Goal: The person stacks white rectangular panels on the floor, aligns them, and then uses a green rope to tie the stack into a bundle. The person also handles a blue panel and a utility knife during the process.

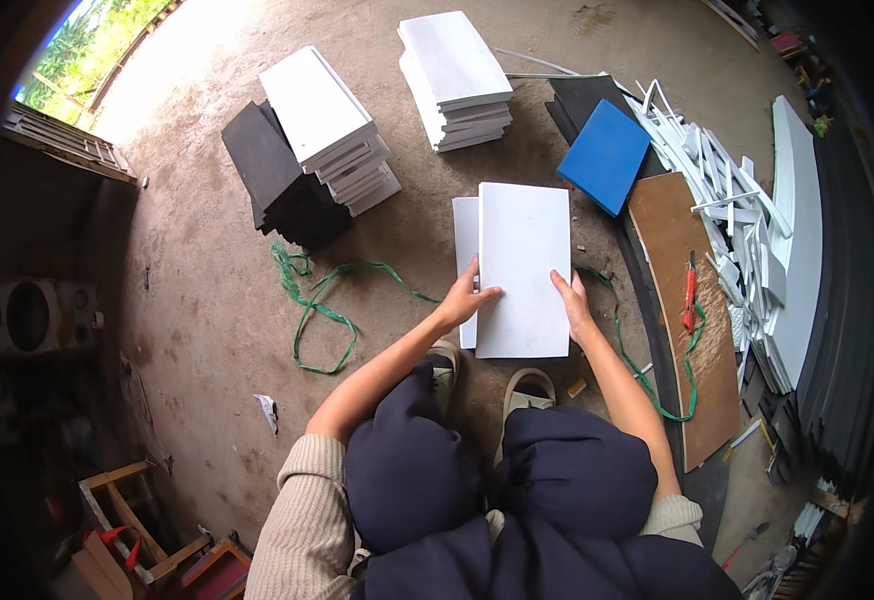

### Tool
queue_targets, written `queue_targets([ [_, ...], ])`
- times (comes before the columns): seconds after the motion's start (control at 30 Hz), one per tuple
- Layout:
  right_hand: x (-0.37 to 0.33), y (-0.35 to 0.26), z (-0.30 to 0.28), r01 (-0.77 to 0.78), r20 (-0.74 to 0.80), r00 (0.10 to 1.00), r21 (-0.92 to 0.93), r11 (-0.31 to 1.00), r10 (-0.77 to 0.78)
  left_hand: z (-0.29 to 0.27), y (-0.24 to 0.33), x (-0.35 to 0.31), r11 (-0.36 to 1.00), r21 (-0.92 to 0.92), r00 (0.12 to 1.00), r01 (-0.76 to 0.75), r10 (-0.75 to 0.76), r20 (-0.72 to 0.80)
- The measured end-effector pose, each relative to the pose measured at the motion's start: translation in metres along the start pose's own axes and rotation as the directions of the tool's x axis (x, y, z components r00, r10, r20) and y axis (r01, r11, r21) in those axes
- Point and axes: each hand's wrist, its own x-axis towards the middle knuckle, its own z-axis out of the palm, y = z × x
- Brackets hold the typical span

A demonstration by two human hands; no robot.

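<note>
In front of my feet, a white rectangular board (525,260), possibly foam, lies between my two hands. My left hand (465,300) grips its left edge with the thumb on top; the fingers are partly hidden. On the opposite edge my right hand (575,305) holds on, thumb along the face and fingers at the side. A second white board (465,230) sticks out to the left beneath the first one. Green plastic string (319,308) trails over the floor from the left toward the boards and shows again to their right. The part between is hidden by the boards.
Stacks of white boards (317,100) (457,60) stand ahead, black boards (272,165) beside one. To the right are a blue board (607,155), a brown plank (677,250) bearing a red cutter (690,295), and a heap of white offcuts (727,190). Wooden frames (142,515) lie lower left.
</note>
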Motion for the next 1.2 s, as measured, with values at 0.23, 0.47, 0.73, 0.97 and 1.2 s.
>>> queue_targets([
  [0.23, 0.007, 0.001, 0.029, 0.085, 0.041, 0.996, -0.189, 0.978, -0.079, -0.014, -0.013, -0.008, 0.987, 0.155, 0.989, -0.03, 0.052, -0.14],
  [0.47, 0.024, 0.023, 0.03, -0.048, -0.064, 0.998, -0.784, 0.619, -0.005, -0.023, -0.066, -0.003, 0.937, 0.315, 0.971, -0.151, 0.201, -0.131],
  [0.73, 0.037, 0.021, 0.02, -0.095, -0.08, 0.996, -0.843, 0.53, 0.051, -0.043, -0.05, -0.003, 0.685, 0.727, 0.993, 0.049, 0.044, -0.108],
  [0.97, 0.114, -0.082, 0.007, 0.119, -0.124, 0.971, -0.495, 0.861, -0.206, -0.105, 0.056, 0.071, 0.863, 0.504, 0.908, -0.032, 0.235, -0.346],
  [1.2, 0.222, -0.145, 0.073, 0.187, 0.08, 0.982, -0.295, 0.937, -0.171, -0.143, 0.063, 0.174, 0.99, 0.03, 0.852, -0.137, 0.133, -0.506],
])
